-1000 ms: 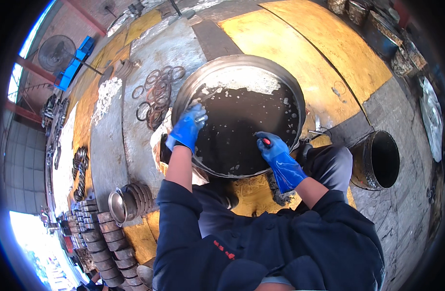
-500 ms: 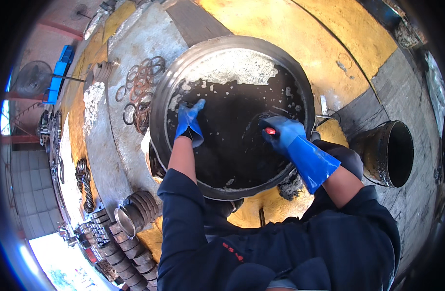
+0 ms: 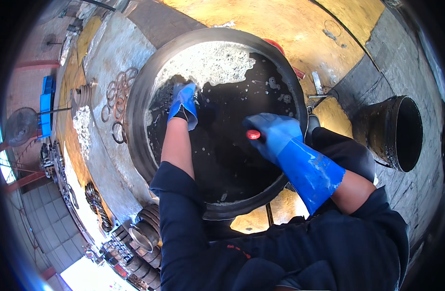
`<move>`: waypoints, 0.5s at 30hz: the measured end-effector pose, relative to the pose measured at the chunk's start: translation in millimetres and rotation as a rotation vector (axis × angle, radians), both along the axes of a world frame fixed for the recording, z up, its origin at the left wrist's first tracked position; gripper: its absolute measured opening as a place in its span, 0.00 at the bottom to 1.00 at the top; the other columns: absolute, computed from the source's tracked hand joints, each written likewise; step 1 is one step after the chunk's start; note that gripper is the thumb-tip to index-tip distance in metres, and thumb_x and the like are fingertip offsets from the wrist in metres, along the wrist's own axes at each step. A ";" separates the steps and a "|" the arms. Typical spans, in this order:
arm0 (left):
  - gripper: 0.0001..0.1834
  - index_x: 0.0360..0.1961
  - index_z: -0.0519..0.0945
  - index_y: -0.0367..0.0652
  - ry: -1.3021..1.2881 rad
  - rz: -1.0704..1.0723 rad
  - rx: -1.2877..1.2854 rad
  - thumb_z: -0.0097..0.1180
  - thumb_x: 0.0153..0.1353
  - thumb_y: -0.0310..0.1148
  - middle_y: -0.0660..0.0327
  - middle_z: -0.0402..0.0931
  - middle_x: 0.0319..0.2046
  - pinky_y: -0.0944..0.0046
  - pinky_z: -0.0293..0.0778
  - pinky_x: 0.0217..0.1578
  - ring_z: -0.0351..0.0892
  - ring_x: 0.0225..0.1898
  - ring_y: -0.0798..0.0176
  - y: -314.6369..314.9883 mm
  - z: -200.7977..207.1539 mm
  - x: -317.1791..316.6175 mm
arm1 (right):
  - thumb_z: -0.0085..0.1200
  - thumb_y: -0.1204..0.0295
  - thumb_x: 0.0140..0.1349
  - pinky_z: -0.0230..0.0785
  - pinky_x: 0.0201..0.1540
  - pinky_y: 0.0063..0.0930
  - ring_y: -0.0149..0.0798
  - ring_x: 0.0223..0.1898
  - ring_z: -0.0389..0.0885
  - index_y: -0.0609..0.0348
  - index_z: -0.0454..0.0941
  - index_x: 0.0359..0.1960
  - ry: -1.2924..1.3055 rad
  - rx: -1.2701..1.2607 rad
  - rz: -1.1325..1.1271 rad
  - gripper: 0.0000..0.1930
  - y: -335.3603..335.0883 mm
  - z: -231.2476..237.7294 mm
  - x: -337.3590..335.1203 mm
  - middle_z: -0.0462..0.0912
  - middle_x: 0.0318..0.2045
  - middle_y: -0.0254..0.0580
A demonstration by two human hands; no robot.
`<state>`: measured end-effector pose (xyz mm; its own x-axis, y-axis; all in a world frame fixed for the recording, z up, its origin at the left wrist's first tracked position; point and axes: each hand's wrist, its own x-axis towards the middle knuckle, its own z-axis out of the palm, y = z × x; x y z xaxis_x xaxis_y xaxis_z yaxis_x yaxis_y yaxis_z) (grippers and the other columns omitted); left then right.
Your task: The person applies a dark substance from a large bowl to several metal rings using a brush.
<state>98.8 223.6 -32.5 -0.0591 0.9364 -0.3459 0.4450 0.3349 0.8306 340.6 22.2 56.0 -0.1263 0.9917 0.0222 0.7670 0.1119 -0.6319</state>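
A wide round metal basin (image 3: 137,116) stands in front of me, holding dark liquid (image 3: 222,165) with whitish foam (image 3: 210,58) along its far side. My left hand (image 3: 184,100), in a blue rubber glove, reaches into the liquid at the left edge of the foam; its fingertips are under the surface, so any grip is hidden. On the right, my right hand (image 3: 278,133) wears a matching long glove and is closed round a tool with a red handle end (image 3: 253,134). The rest of that tool is hidden by the glove and the liquid.
Several metal rings (image 3: 119,94) lie on the floor left of the basin. A dark open bucket (image 3: 387,131) stands at the right. Stacked cylindrical metal parts (image 3: 149,242) are at the lower left. A red object (image 3: 274,46) shows behind the far rim.
My left hand has moved farther away, to the foam's edge, and its fingers have dipped under. My right hand has shifted slightly left with the red-handled tool. The view has shifted too.
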 end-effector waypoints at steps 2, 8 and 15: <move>0.16 0.43 0.75 0.37 0.105 -0.141 0.046 0.54 0.55 0.35 0.51 0.76 0.36 0.58 0.70 0.40 0.74 0.37 0.55 2.2 -9.9 -9.4 | 0.60 0.60 0.54 0.74 0.37 0.46 0.47 0.37 0.83 0.49 0.77 0.38 0.015 0.083 -0.002 0.13 -0.5 1.1 -4.9 0.82 0.33 0.40; 0.26 0.52 0.76 0.35 0.262 -0.209 0.029 0.59 0.53 0.38 0.49 0.78 0.47 0.58 0.69 0.51 0.76 0.48 0.50 -6.7 -4.0 8.1 | 0.59 0.63 0.56 0.74 0.50 0.39 0.45 0.47 0.81 0.46 0.80 0.48 0.010 -0.110 -0.089 0.17 8.3 21.1 5.4 0.83 0.46 0.39; 0.28 0.60 0.73 0.40 0.053 -0.330 0.110 0.53 0.63 0.45 0.55 0.76 0.54 0.63 0.65 0.57 0.72 0.56 0.58 -44.9 31.0 31.6 | 0.57 0.61 0.57 0.75 0.42 0.42 0.48 0.41 0.83 0.42 0.81 0.44 0.122 -0.087 -0.190 0.13 12.7 24.1 27.0 0.83 0.38 0.40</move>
